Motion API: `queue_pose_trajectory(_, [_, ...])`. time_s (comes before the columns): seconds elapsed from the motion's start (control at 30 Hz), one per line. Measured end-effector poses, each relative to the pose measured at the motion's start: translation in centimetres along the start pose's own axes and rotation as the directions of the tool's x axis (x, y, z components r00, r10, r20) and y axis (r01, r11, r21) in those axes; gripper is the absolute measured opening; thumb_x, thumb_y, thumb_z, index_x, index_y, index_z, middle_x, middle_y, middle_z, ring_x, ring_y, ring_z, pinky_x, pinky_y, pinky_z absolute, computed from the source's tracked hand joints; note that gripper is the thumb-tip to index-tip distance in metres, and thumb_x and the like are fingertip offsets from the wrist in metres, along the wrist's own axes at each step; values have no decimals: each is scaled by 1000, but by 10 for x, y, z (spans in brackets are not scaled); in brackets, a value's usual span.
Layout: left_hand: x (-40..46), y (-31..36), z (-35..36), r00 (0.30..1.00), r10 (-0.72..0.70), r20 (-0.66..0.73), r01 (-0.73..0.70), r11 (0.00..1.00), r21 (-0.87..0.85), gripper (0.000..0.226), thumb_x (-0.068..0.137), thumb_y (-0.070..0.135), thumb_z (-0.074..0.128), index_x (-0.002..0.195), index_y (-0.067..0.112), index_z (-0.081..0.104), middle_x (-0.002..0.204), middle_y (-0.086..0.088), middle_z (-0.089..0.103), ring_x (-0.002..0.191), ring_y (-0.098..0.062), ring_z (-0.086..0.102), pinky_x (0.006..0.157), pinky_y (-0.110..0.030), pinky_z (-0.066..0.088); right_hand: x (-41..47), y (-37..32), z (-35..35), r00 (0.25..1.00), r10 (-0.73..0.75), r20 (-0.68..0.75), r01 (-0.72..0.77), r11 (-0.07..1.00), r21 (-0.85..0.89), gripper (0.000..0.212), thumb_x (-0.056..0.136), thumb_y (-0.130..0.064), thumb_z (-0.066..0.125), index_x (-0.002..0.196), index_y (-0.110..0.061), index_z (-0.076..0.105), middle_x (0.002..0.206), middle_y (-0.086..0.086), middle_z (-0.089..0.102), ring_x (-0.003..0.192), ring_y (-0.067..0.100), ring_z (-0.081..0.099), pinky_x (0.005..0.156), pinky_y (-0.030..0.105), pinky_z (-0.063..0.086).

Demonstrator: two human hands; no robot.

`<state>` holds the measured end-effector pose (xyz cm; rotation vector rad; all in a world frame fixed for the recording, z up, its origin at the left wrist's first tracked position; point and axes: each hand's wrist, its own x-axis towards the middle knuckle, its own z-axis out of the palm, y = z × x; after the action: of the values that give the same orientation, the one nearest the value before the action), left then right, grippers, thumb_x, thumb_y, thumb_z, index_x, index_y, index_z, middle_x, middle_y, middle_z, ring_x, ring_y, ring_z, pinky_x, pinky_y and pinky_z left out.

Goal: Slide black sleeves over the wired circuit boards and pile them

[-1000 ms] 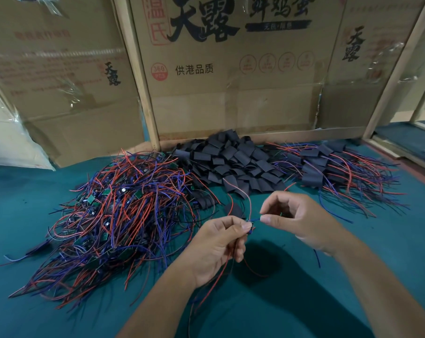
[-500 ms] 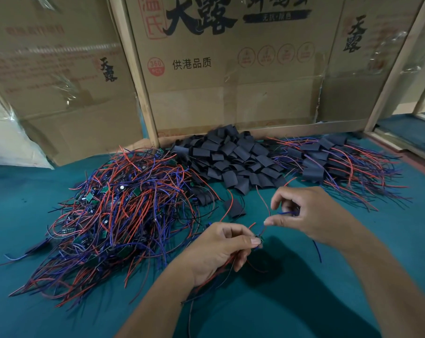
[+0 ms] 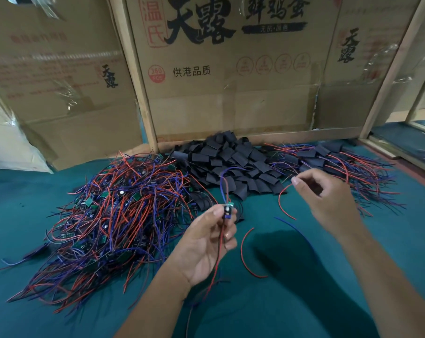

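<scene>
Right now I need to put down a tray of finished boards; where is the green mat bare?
Bare green mat lies front right, between the right hand and the sleeved pile. Another patch lies far left, before the bare-board tangle. The back is crowded: tangle, black sleeves, sleeved pile.

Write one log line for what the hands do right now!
left hand: pinches circuit board | right hand: pinches red wire | sleeve: not on yet

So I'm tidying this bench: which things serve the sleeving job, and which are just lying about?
Job:
left hand pinching a circuit board
right hand
unsleeved pile
black sleeves
sleeved pile

Lying about:
cardboard boxes
plastic bag
</scene>
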<state>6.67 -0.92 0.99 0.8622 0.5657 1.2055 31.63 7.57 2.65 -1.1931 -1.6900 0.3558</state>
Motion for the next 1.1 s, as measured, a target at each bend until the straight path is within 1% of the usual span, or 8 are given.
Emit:
queue_pose_trajectory(0.17, [4, 2, -5, 987, 90, -132, -111, 982, -156, 23, 82, 39, 68, 90, 18, 62, 79, 4, 52, 64, -10, 45, 55, -23, 39, 19, 2, 34, 948, 128, 291, -65, 974, -215, 13, 92, -30, 63, 80, -25, 65, 70, -9, 66, 68, 3, 58, 57, 13, 38])
queue_pose_trajectory(0.27, [6, 1, -6, 978, 119, -171, -134, 988, -77, 32, 75, 41, 72, 92, 18, 58, 82, 4, 60, 68, -10, 52, 59, -25, 41, 37, -1, 65, 885, 183, 427, -47, 950, -309, 14, 92, -33, 63, 86, -21, 63, 79, -5, 67, 78, 17, 63, 69, 32, 51])
queue_pose_trajectory(0.37, [6, 1, -4, 963, 114, -243, -120, 993, -7, 34, 70, 39, 80, 93, 21, 63, 82, 5, 60, 69, -9, 53, 63, -26, 44, 52, -5, 94, 845, 220, 488, 12, 903, -428, 30, 92, -48, 61, 92, -18, 57, 85, -1, 64, 81, 20, 60, 71, 38, 52])
queue_pose_trajectory(0.47, [6, 1, -6, 937, 118, -330, -130, 991, -16, 10, 73, 32, 78, 71, 27, 70, 69, 6, 51, 60, -8, 47, 59, -24, 43, 65, -12, 117, 841, 288, 458, 68, 784, -617, 56, 86, -71, 53, 95, -16, 45, 87, -1, 55, 76, 21, 54, 58, 35, 40])
queue_pose_trajectory(0.57, [7, 4, -9, 928, 144, -344, -159, 987, -15, 17, 78, 32, 72, 64, 26, 65, 63, 6, 44, 54, -7, 42, 57, -23, 39, 74, -17, 127, 822, 316, 475, 130, 707, -695, 67, 77, -81, 54, 93, -16, 45, 84, -2, 53, 74, 22, 52, 55, 32, 36])
queue_pose_trajectory(0.77, [9, 4, -12, 931, 139, -337, -163, 985, -46, 23, 76, 31, 80, 64, 23, 61, 61, 6, 44, 51, -7, 42, 48, -20, 40, 85, -11, 118, 761, 362, 538, 41, 802, -596, 54, 76, -59, 70, 91, -9, 58, 79, 5, 61, 69, 23, 58, 58, 35, 39])
queue_pose_trajectory(0.93, [12, 4, -10, 901, 232, -366, -218, 973, 79, 13, 77, 21, 76, 68, 23, 67, 57, 3, 40, 48, -9, 36, 46, -22, 32, 82, 0, 99, 756, 366, 543, -12, 836, -548, 45, 82, -47, 72, 107, -12, 56, 100, 11, 64, 82, 25, 63, 71, 39, 51])
queue_pose_trajectory(1.1, [12, 2, -9, 874, 270, -404, -202, 958, 205, 35, 70, 22, 83, 91, 8, 58, 59, 5, 46, 47, -9, 38, 44, -21, 33, 73, 15, 75, 760, 354, 544, -86, 886, -456, 12, 92, -21, 59, 102, -23, 54, 98, 0, 62, 55, 14, 67, 48, 28, 50])
